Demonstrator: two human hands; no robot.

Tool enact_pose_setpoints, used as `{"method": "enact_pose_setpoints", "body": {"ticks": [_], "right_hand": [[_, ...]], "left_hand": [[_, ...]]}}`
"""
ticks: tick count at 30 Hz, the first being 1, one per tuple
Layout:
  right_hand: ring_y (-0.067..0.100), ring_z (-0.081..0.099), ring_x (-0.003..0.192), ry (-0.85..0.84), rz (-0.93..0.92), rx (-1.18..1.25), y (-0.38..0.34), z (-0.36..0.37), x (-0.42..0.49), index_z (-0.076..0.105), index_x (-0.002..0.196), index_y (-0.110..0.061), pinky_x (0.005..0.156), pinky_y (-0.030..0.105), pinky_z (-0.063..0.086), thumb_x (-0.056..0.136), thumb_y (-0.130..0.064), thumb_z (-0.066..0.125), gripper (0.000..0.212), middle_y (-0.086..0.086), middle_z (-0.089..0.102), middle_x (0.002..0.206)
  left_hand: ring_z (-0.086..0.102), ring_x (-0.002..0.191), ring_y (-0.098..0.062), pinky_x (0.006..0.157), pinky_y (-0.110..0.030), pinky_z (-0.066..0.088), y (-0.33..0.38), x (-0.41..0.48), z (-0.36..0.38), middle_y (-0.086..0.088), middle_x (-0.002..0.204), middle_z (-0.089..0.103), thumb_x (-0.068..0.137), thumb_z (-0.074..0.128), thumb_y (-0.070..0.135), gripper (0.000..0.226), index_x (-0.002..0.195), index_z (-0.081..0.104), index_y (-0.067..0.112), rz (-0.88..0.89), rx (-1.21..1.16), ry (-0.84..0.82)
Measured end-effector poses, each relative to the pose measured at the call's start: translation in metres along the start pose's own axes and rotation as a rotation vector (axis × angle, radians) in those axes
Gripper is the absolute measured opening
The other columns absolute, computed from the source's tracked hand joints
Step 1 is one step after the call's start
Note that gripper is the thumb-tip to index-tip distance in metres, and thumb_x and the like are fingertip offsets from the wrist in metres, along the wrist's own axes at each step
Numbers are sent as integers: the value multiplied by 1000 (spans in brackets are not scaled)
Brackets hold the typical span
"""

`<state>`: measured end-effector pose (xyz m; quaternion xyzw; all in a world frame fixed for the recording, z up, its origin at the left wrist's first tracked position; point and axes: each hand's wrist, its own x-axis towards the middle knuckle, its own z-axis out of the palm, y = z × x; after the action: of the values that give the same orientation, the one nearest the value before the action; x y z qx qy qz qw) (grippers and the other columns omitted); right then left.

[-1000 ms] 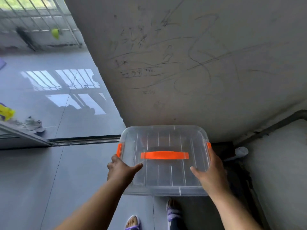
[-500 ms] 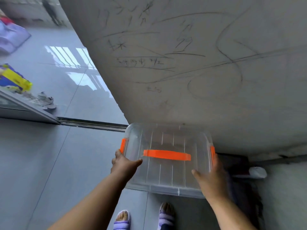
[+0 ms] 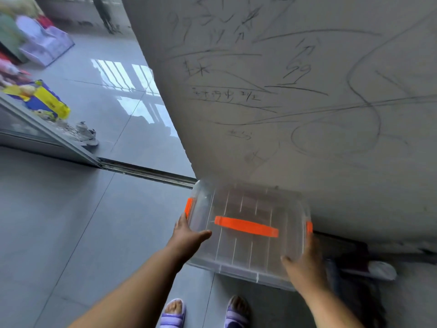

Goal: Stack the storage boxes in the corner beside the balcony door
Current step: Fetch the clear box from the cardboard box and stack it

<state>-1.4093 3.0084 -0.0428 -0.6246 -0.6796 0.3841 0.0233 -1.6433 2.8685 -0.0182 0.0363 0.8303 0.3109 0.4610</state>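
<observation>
Box-holding w/ both hands: we carry a clear plastic storage box (image 3: 238, 254) above the grey tiled floor (image 3: 59, 221), its far edge close against the scribbled wall (image 3: 307, 102); can't tell if it touches. Lid is on, w/ an orange handle (image 3: 246, 226) flat across the top and an orange latch (image 3: 188, 207) on the left side, another latch (image 3: 309, 227) on the right. Box tilts a bit, near-right corner lower.

Our left hand (image 3: 189, 235) grips the left side just below the latch, thumb lying over the lid, other fingers round the edge & out of sight. Our right hand (image 3: 305, 268) grips the near-right corner the same way, thumb on the lid, fingers hidden under the side.

Sliding-door track (image 3: 146, 172) runs across the floor from the left up to the wall, just beside the box's far-left corner. Beyond it: pale sneakers (image 3: 82, 133), a yellow & blue pack (image 3: 47, 100), a blurry lilac chair (image 3: 45, 41). Below the box, our feet in purple slippers (image 3: 172, 316). To the right, a dark patch at the wall's foot w/ a white object (image 3: 382, 269), too blurred to name.
</observation>
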Motion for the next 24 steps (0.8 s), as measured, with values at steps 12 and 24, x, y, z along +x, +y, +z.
{"method": "enact_pose_setpoints", "body": {"ticks": [12, 24], "right_hand": [[27, 65, 100, -196, -145, -224, -90, -10, -28, 69, 101, -18, 77, 29, 45, 88, -32, 58, 22, 6, 72, 103], [23, 62, 79, -404, -540, -338, -257, 64, -169, 66, 76, -21, 70, 31, 46, 89, -29, 54, 19, 0, 69, 80]], "left_hand": [[61, 111, -27, 96, -38, 50, -17, -55, -95, -12, 129, 61, 86, 65, 34, 56, 134, 55, 8, -35, 13, 173], [64, 73, -22, 67, -30, 45, -142, -167, -267, -5, 77, 70, 89, 60, 23, 12, 83, 65, 13, -12, -438, 482]]}}
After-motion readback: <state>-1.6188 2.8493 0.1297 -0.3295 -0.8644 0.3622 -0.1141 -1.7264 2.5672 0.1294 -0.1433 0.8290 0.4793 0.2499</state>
